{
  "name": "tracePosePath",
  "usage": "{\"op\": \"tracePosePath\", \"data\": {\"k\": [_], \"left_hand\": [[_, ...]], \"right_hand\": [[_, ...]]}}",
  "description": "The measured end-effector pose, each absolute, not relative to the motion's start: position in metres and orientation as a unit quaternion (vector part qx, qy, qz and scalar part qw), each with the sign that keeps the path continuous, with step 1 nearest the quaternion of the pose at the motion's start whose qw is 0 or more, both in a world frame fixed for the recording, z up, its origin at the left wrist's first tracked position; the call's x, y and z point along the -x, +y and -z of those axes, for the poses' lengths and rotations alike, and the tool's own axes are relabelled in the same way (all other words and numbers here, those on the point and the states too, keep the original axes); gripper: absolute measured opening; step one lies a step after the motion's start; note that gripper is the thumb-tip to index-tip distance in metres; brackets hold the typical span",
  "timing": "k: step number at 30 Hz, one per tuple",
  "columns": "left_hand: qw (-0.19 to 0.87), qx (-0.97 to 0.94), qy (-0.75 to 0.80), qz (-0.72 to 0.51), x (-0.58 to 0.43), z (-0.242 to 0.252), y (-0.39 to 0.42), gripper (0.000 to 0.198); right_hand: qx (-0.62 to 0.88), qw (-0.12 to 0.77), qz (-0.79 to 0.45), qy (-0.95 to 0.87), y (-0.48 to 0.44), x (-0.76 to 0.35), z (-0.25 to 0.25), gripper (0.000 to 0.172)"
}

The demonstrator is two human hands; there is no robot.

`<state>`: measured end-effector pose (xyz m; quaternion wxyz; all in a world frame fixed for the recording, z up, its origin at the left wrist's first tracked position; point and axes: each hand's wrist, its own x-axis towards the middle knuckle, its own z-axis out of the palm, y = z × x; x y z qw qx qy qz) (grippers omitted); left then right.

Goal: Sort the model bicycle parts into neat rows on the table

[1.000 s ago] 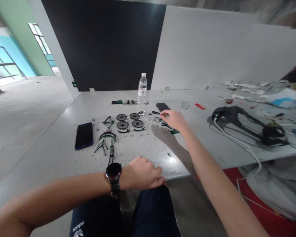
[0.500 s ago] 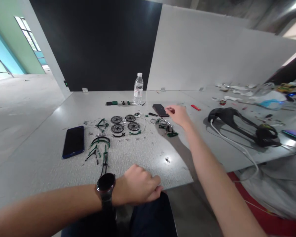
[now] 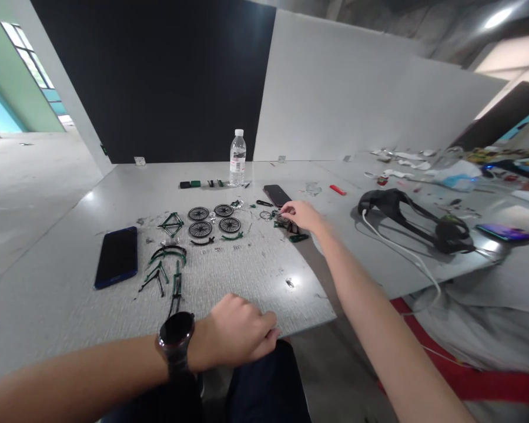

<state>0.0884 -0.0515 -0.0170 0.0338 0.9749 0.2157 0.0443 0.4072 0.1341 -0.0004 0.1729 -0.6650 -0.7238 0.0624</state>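
Observation:
Small green and black model bicycle parts lie spread on the grey table (image 3: 247, 276): black spoked wheels (image 3: 214, 219), a green frame piece (image 3: 172, 223) and thin fork and fender pieces (image 3: 166, 265). My right hand (image 3: 300, 215) reaches far out over a cluster of small green and metal parts (image 3: 291, 229), fingers curled down onto them; what they pinch is too small to name. My left hand (image 3: 234, 335), with a black watch on the wrist, rests at the table's near edge with its fingers curled in.
A dark blue phone (image 3: 116, 256) lies at the left, a black phone (image 3: 277, 195) beyond my right hand. A water bottle (image 3: 237, 157) stands at the back. A black head strap with a white cable (image 3: 405, 214), a red lighter (image 3: 337, 190) and clutter fill the right side.
My right hand went toward the black phone, then drew back onto the small parts cluster. The camera view swung rightward; my left hand stayed at the table edge.

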Motion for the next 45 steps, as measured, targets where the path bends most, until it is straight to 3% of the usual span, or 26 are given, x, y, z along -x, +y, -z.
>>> {"op": "tracePosePath", "data": {"k": [10,14,24,37,45], "left_hand": [[-0.048,-0.960,0.275,-0.014,-0.080,0.002,-0.024,0.030],[-0.064,-0.960,0.271,0.030,-0.075,-0.001,-0.014,0.026],[-0.045,-0.954,0.289,0.061,-0.078,-0.001,-0.017,0.027],[-0.026,-0.953,0.293,0.068,-0.079,0.002,-0.016,0.034],[-0.024,-0.952,0.296,0.070,-0.079,0.000,-0.016,0.032]], "right_hand": [[0.668,0.182,-0.053,-0.719,0.135,-0.402,0.000,0.011],[0.657,0.183,-0.022,-0.731,0.134,-0.393,-0.003,0.018],[0.568,0.121,0.000,-0.814,0.135,-0.339,0.005,0.044],[0.560,0.115,0.023,-0.820,0.146,-0.340,0.015,0.045],[0.507,0.115,0.017,-0.854,0.147,-0.328,0.017,0.057]]}}
